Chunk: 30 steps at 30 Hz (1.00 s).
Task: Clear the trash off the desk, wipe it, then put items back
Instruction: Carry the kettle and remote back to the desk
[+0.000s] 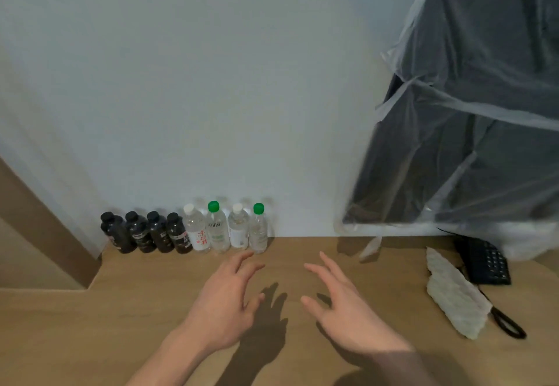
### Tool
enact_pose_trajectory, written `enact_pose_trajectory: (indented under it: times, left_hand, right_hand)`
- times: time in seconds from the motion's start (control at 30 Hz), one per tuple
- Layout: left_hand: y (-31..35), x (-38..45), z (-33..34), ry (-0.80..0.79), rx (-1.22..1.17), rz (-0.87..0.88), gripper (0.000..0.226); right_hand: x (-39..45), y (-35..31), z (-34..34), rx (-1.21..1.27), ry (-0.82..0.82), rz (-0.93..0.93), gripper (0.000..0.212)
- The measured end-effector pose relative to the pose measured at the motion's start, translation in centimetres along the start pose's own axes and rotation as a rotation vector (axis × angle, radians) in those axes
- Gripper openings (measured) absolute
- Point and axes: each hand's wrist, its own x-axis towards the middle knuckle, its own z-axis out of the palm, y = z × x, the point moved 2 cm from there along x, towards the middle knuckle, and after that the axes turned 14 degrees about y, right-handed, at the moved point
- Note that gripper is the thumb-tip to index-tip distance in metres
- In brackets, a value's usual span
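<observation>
Eight bottles [184, 232] stood beyond spread, empty fingers of left hand [225, 298] and right hand [341, 301]; restocking seemingly finished, nothing left to grasp.

A wooden worktop [121, 319] meets the wall; at 11 o'clock, against the wall, stand four dark bottles [145, 232] and four clear bottles [227, 228] in one row; at 3 o'clock lie a white duster [455, 295] and a black telephone [484, 261].
</observation>
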Motion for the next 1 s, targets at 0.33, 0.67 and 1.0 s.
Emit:
enact_pose_trajectory:
  times: [0.33,0.67,1.0]
  left_hand:
    - [13.8,-8.8,6.0,-0.244,0.046,0.134,0.071]
    - [36.3,-22.5,13.8,-0.363,-0.08,0.403,0.07]
    - [49.2,-25.9,19.4,-0.476,0.048,0.665,0.071]
  right_hand:
    - [-17.7,9.5,-8.6,-0.05,0.056,0.268,0.066]
    - [-43.7,22.2,-16.0,-0.138,0.193,0.514,0.071]
    - [-56.6,30.7,-24.6,-0.182,0.357,0.596,0.073]
